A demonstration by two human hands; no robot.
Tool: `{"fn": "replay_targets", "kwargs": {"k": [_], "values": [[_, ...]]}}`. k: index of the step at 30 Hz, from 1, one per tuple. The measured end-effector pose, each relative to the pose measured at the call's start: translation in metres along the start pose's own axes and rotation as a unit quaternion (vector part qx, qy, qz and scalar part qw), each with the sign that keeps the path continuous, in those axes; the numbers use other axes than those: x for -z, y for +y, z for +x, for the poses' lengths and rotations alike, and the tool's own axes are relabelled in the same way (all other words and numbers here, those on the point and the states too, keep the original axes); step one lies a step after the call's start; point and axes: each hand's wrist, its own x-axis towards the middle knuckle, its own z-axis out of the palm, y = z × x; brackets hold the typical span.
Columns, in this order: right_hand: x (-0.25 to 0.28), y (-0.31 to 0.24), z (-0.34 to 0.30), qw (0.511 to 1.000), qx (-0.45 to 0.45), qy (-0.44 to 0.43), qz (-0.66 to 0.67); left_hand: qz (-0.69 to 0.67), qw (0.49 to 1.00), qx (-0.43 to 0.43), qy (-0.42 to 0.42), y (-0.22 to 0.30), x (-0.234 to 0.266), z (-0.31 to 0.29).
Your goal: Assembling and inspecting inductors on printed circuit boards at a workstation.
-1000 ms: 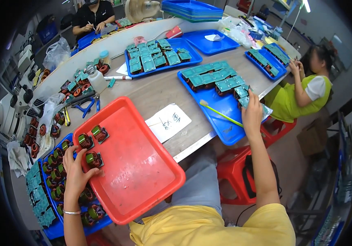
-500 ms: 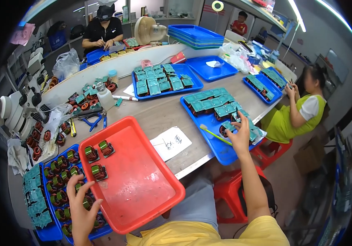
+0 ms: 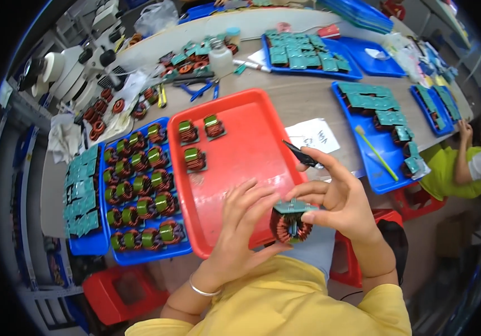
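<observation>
My right hand (image 3: 338, 199) pinches a copper-wound coil (image 3: 292, 227) by the green circuit board on its top. A slim black-handled tool (image 3: 302, 155) also sits between the fingers of this hand. At the coil's left side is my left hand (image 3: 240, 224), fingers stretched out and thumb apart below it; whether it touches the coil I cannot tell. Just beyond both hands lies a red tray (image 3: 240, 148) with three coils (image 3: 194, 159) in its far left part. Green tape wraps the middle of these coils.
Left of the red tray, a blue tray (image 3: 118, 259) holds rows of coils, beside stacked green boards (image 3: 82, 193). At the right, another blue tray (image 3: 372, 171) carries board-topped coils and a yellow-green brush (image 3: 376, 152). Pliers (image 3: 198, 89) and a bottle (image 3: 221, 59) stand further back. A co-worker (image 3: 464, 162) sits at right.
My right hand has come from the right blue tray with a coil. My left hand has left the red tray's left rim and moved right to the coil. The view has shifted.
</observation>
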Motion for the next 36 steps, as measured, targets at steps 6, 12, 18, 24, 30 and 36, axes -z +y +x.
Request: {"fn": "replay_targets", "kwargs": {"k": [6, 12, 18, 24, 30, 36], "values": [[-0.017, 0.012, -0.002, 1.0, -0.03, -0.002, 0.002, -0.119, 0.991, 0.04, -0.034, -0.009, 0.004, -0.023], [-0.014, 0.04, -0.022, 0.997, 0.054, 0.038, -0.038, -0.237, 0.962, 0.135, -0.004, -0.007, 0.002, -0.029], [-0.009, 0.058, -0.037, 0.974, 0.169, -0.013, -0.151, -0.262, 0.956, 0.133, -0.013, -0.007, 0.002, -0.027], [-0.004, 0.056, -0.048, 0.949, 0.188, -0.017, -0.253, -0.257, 0.962, 0.09, -0.026, -0.006, 0.0, -0.024], [-0.015, 0.057, -0.048, 0.958, 0.234, 0.015, -0.165, -0.31, 0.943, 0.12, -0.027, 0.0, -0.001, -0.03], [-0.013, 0.057, -0.049, 0.97, 0.212, -0.013, -0.12, -0.257, 0.961, 0.09, -0.044, 0.002, 0.003, -0.03]]}}
